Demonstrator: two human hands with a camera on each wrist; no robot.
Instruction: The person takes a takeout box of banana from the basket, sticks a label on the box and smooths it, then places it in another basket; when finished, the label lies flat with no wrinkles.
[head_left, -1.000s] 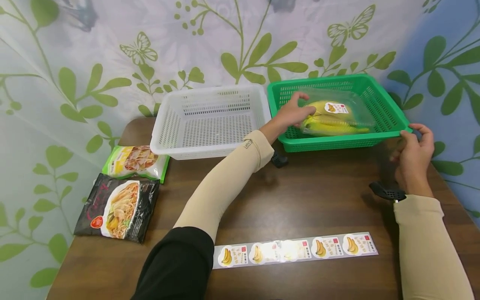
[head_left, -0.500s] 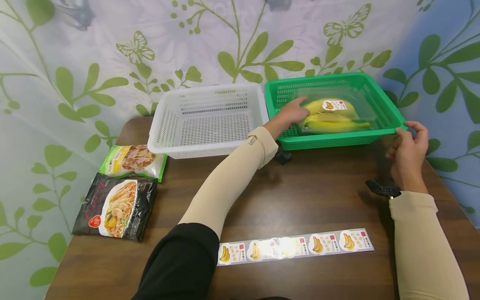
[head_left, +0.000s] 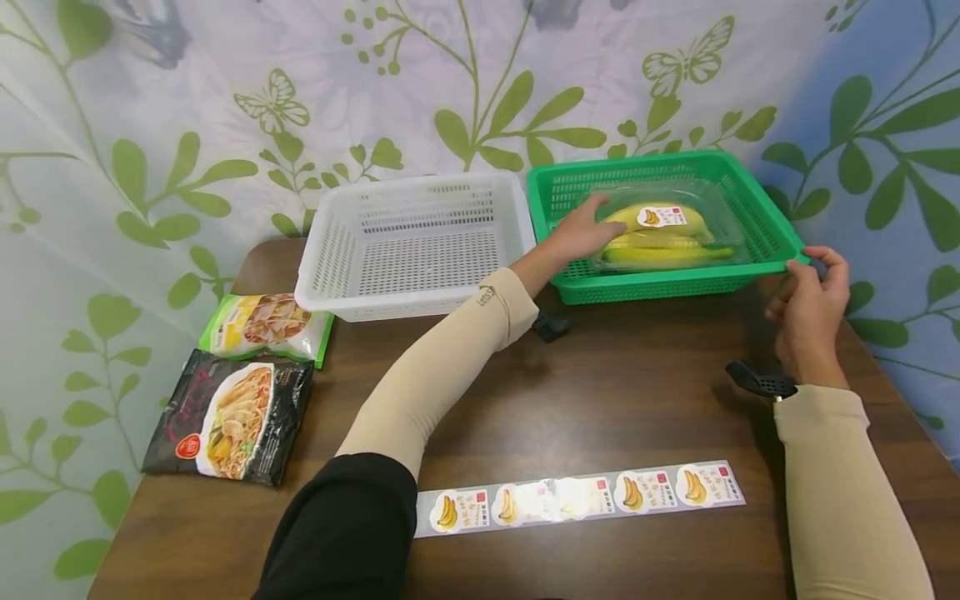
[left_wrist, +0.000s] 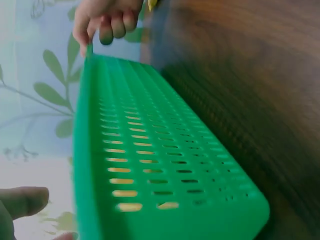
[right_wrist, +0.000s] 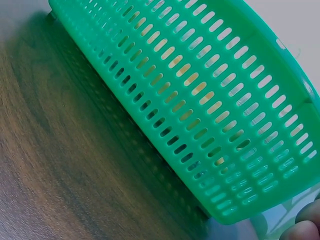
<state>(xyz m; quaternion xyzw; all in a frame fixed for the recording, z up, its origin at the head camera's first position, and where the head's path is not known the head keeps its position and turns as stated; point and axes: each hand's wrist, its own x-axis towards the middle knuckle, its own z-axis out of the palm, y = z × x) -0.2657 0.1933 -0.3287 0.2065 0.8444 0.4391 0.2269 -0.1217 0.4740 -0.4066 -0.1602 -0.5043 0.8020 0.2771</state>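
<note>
The bagged bananas lay in the green basket, shifted slightly vs. 0.5 s ago. The left hand rested on the bag's left end, fingers fairly straight; whether it gripped is unclear. The right hand pinched the basket's near-right corner, as before, above the surface.

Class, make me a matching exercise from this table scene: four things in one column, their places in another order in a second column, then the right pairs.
Things
1. bagged yellow bananas
2. white plastic basket
3. black noodle packet
4. banana sticker strip

Places
A. table's near edge
B. left of the green plastic basket
C. inside the green basket
D. table's left side

Pairs: 1-C, 2-B, 3-D, 4-A
</note>
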